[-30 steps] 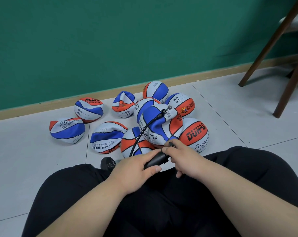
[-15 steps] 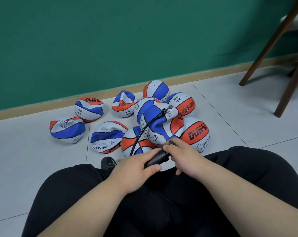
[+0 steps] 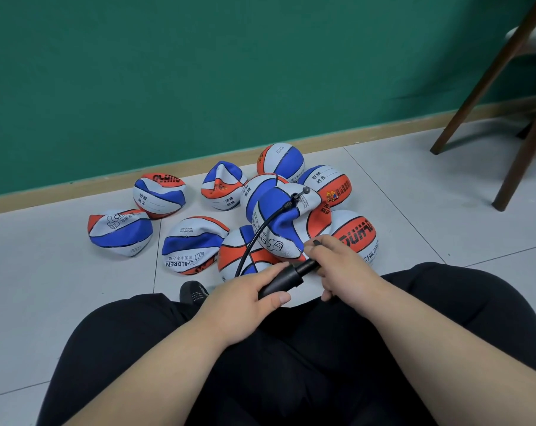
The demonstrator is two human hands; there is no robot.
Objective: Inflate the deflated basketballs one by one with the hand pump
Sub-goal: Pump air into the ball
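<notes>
**Head view, seated person at the ball pile.** Legs in black trousers (image 3: 291,364) are spread on a grey tiled floor (image 3: 45,287).

- **Hands and pump:** The left hand (image 3: 245,298) is wrapped round the black barrel of the hand pump (image 3: 286,279), with the thumb lying along its near side. The right hand (image 3: 340,265) is curled round the pump's handle at the far end, and one black tip of the handle shows above the knuckles. A short stretch of narrower shaft is exposed between the barrel and the right hand. The pump lies slantwise just above the lap, between the knees.
- **Hose and connected ball:** A black hose (image 3: 260,232) emerges from behind the left hand. It arcs upward and ends in a fitting (image 3: 296,198) seated on top of a crumpled basketball (image 3: 279,229) in blue, white and orange. This ball rests on its neighbours, just beyond the hands.
- **Other balls:** A rounder ball (image 3: 357,238) with an orange lettered panel touches the crumpled one on the right. A caved-in ball (image 3: 119,232) lies apart at the far left. Others cluster between these two and the wall.
- **Surroundings:** Behind the pile are a green wall (image 3: 199,72) and a wooden skirting board (image 3: 61,198). Dark chair legs (image 3: 475,87) stand at the upper right. A dark shoe toe (image 3: 194,292) is near the left hand.
</notes>
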